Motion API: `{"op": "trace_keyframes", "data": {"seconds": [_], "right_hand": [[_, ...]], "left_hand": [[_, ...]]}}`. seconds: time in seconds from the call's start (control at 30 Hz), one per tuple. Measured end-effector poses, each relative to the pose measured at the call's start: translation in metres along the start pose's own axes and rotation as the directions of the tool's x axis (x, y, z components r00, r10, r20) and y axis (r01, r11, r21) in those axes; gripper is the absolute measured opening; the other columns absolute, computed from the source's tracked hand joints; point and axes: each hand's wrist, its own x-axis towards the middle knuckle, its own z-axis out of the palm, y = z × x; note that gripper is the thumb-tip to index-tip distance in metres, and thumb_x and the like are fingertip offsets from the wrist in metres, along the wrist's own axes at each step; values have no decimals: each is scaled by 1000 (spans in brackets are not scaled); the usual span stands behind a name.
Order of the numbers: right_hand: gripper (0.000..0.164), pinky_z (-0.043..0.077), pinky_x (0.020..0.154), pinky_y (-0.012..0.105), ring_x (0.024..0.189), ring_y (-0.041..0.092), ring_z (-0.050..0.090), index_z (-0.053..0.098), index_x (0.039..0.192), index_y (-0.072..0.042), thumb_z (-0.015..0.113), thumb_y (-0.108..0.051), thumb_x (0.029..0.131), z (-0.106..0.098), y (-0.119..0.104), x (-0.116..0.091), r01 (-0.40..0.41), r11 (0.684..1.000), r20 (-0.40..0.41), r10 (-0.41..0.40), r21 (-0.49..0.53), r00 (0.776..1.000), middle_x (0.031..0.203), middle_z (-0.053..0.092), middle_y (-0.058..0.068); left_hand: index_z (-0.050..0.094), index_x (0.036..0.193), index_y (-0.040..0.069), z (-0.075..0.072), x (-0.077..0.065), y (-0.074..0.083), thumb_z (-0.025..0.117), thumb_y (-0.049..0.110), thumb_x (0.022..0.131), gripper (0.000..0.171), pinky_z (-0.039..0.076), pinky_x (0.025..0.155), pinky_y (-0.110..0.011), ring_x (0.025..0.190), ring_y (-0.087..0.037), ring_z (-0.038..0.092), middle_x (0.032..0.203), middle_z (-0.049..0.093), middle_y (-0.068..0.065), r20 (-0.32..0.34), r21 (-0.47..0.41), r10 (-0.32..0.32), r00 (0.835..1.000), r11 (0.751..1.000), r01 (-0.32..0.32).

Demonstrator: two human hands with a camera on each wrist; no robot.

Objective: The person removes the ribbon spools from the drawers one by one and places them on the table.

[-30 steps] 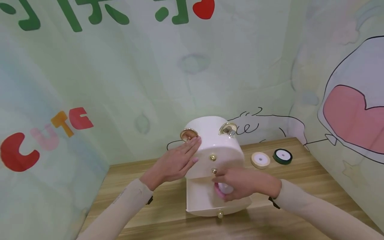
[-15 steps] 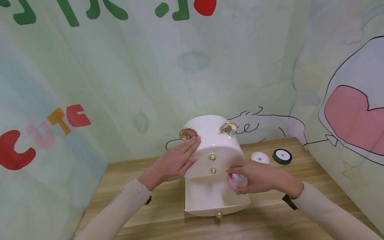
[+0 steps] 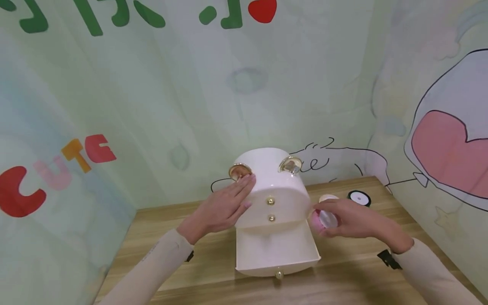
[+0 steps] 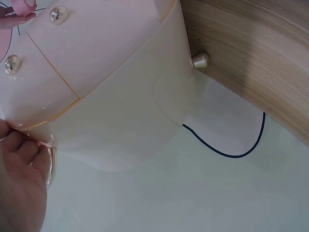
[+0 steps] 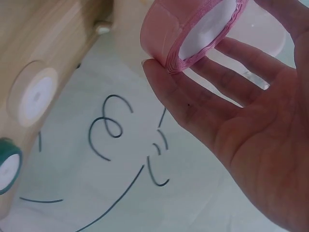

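A white rounded storage box (image 3: 272, 169) with gold knobs and two gold ear-like rings stands on the wooden table. Its bottom drawer (image 3: 275, 248) is pulled out, with nothing lying in it. My left hand (image 3: 221, 206) rests on the box's upper left side beside the gold ring (image 3: 240, 170), fingers extended. In the left wrist view the left hand's fingers (image 4: 30, 153) lie along the box's edge. Right of the box, my right hand (image 3: 352, 219) pinches a pink ribbon roll (image 5: 186, 31) with a white core between thumb and fingers, raised over the table.
Behind the right hand lie a cream ribbon roll (image 5: 36, 94) and a dark green ribbon roll (image 3: 359, 198) on the wooden table (image 3: 171, 262). A printed cloth backdrop (image 3: 171, 106) rises behind and at both sides of the table.
My right hand has carried the pink ribbon roll from over the open drawer out to the right, past the box's side. The left hand stays in place on the box.
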Motion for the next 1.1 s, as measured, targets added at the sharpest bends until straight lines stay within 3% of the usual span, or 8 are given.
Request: {"op": "trace_keyframes", "data": {"seconds": [0.13,0.37,0.6,0.87,1.1], "right_hand": [[44,56,74,28,90,8,63,67,116,-17,91,-33,81,5,12,-4,-25,1000,-27,25,-5,999,102,70,-8],[56,61,78,35,96,15,67,69,126,-5,90,-29,81,13,39,-11,-142,990,-38,141,-12,989,113,75,2],[45,57,75,35,93,16,65,72,117,-4,88,-26,82,25,65,-20,-195,980,-39,194,-47,980,106,74,3],[37,60,77,41,89,15,63,72,107,-7,90,-20,78,33,84,-26,-256,966,35,257,-28,966,99,71,1],[44,62,81,49,92,20,65,71,114,0,89,-19,79,37,94,-30,-305,952,70,307,-38,949,103,73,7]], "left_hand": [[27,165,-1,2,0,0,42,30,113,62,37,128,-45,161,-30,32,173,29,-17,-12,1,2,1000,1000,-2],[25,165,0,0,0,0,42,31,113,63,36,128,-45,161,-30,31,173,28,-16,-2,3,-2,1000,1000,2],[26,165,0,1,0,0,42,32,113,63,37,128,-46,161,-30,31,173,28,-16,-5,1,-2,1000,1000,2],[26,165,0,2,0,0,40,34,114,63,38,127,-45,161,-30,32,173,28,-16,-17,8,-6,1000,1000,6],[26,165,0,1,0,1,41,34,113,64,38,127,-46,161,-30,32,173,28,-16,-14,9,-5,1000,1000,5]]}}
